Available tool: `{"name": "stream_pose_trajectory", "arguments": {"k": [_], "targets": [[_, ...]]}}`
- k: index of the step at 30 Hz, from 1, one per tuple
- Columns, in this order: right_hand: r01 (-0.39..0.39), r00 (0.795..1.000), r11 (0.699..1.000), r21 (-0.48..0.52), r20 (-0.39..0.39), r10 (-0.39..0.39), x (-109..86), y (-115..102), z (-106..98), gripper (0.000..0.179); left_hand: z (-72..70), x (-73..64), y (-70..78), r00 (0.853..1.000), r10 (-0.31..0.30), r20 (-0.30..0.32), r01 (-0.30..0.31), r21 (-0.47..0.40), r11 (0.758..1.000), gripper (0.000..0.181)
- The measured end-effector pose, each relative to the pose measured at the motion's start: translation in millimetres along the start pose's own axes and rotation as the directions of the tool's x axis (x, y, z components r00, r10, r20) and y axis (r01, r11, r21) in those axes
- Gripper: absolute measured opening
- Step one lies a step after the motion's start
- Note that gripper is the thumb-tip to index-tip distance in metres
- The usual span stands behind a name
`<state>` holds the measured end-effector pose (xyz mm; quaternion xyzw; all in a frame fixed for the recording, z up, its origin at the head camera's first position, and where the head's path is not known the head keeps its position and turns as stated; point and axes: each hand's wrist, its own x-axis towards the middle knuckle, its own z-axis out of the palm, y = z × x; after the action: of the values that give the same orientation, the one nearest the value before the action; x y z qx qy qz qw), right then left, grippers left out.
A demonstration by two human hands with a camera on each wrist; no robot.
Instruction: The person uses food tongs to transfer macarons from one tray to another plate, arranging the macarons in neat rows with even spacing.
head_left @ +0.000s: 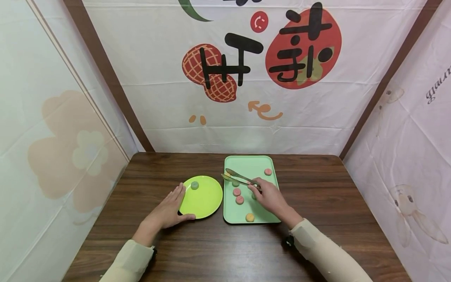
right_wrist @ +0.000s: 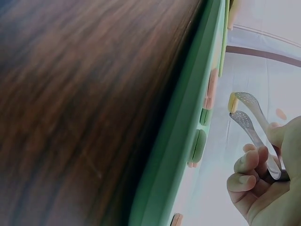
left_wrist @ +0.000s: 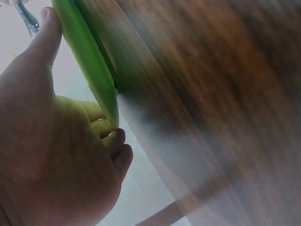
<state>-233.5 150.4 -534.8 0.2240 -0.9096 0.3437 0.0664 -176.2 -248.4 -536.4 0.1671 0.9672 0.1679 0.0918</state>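
Observation:
My right hand grips metal tongs with perforated tips above the light green tray. Between the tips is a yellow macaron-like disc, held clear of the tray near its left edge. My left hand rests against the left rim of the lime green plate, fingers extended along it and thumb at the near edge. One green disc lies on that plate. On the tray are pink discs, a green disc and another yellow disc.
Plate and tray stand side by side on a dark wood table, a narrow gap between them. A pink disc lies at the tray's far right. Printed cloth walls enclose the table's back and sides.

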Motion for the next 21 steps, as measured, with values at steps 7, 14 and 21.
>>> {"name": "stream_pose_trajectory", "arguments": {"k": [7, 14, 21], "targets": [[-0.003, 1.0, 1.0, -0.006, 0.015, 0.003, 1.3, -5, 5, 0.021, -0.1, -0.3, 0.7, 1.0, 0.002, -0.008, -0.002, 0.004, 1.0, 0.124], [0.026, 0.999, 1.0, 0.007, 0.023, -0.026, 3.6, -9, 9, 0.02, 0.5, 0.0, 0.6, 1.0, -0.001, -0.008, 0.001, 0.003, 1.0, 0.124], [0.065, 0.998, 0.998, 0.011, 0.026, -0.065, 5.4, -14, 12, 0.023, 1.8, 0.3, -0.3, 1.0, -0.003, -0.008, 0.003, -0.003, 1.0, 0.125]]}}
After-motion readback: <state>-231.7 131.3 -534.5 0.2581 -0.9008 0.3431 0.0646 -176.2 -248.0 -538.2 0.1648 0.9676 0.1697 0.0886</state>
